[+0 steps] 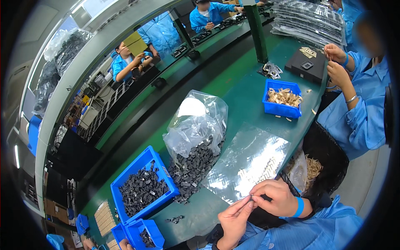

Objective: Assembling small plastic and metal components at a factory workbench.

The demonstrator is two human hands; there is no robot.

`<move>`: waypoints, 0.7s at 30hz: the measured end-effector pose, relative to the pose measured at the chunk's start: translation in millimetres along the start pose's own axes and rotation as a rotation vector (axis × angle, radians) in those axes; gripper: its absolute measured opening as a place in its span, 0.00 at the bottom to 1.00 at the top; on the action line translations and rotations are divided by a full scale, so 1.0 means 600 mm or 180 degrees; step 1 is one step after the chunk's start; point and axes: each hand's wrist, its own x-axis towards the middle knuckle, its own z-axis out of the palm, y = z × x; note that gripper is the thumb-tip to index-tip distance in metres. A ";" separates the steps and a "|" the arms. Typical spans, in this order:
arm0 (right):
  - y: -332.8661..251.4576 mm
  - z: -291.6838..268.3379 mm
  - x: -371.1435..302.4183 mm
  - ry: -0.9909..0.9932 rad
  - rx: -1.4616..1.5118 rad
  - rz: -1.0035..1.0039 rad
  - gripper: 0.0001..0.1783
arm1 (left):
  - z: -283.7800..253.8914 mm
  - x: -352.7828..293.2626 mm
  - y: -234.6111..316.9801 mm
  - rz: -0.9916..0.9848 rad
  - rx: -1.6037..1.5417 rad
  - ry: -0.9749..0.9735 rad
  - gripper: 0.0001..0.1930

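Note:
My left hand [234, 221] and my right hand [274, 196] meet fingertip to fingertip in front of me. Both are closed in a pinch on something very small, mostly hidden by the fingers. A blue band circles my right wrist. Just beyond my hands, a clear shiny plastic sheet [227, 166] lies on the green table, bearing rows of small pale pieces [266, 168]. To its left, small black parts [189, 175] spill in a heap from a clear plastic bag [198, 121]. A large blue bin [171, 192] beside the heap holds many more black parts [143, 187].
Smaller blue bins [155, 227] stand near left, by another person's hand [125, 244]. A blue bin [278, 110] of tan strips is at the right, near a co-worker's hands [339, 68]. Below the table's right edge hangs a black-lined waste bag [329, 146]. A green post [256, 35] rises behind.

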 end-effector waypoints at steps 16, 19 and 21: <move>0.026 0.014 0.000 -0.0090 0.1816 0.0846 0.05 | 0.005 0.006 0.026 -0.0278 -0.0240 0.0130 0.12; 0.025 0.014 -0.005 -0.0099 0.1794 0.0926 0.05 | 0.006 0.002 0.024 -0.0246 -0.0157 0.0159 0.12; 0.026 0.014 -0.006 -0.0104 0.1786 0.0932 0.05 | 0.005 0.001 0.022 -0.0248 -0.0168 0.0162 0.12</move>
